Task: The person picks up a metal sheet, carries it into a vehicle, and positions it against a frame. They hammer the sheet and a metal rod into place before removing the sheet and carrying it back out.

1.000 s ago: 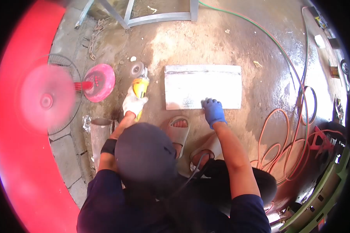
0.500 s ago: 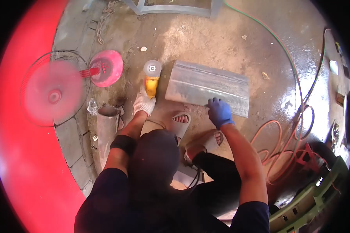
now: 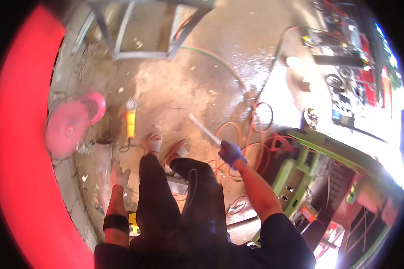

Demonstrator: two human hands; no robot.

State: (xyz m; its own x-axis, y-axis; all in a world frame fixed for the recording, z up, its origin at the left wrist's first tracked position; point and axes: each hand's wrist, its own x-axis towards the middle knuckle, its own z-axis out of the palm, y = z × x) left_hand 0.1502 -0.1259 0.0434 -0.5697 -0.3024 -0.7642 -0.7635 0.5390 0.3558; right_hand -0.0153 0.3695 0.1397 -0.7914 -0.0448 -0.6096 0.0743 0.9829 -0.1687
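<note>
My right hand, in a blue glove, is closed on one end of the bent metal plate, which now shows almost edge-on as a narrow pale strip to the right of my feet. My left hand, in a white glove, hangs beside my left leg with its fingers apart and nothing in it. Ahead of that hand, a yellow angle grinder lies on the floor, its disc pointing away from me and its cord trailing back. Just left of the hand lies a metal pipe.
A pink fan stands at the left by a red surface. A grey metal frame is at the top. Orange hoses coil on the floor at right, near a green metal structure. Wet floor shines beyond.
I have risen from squatting to standing. My left hand has let go of the grinder and drawn back. My right hand has taken hold of the plate, lifted it off the floor and turned it edge-on.
</note>
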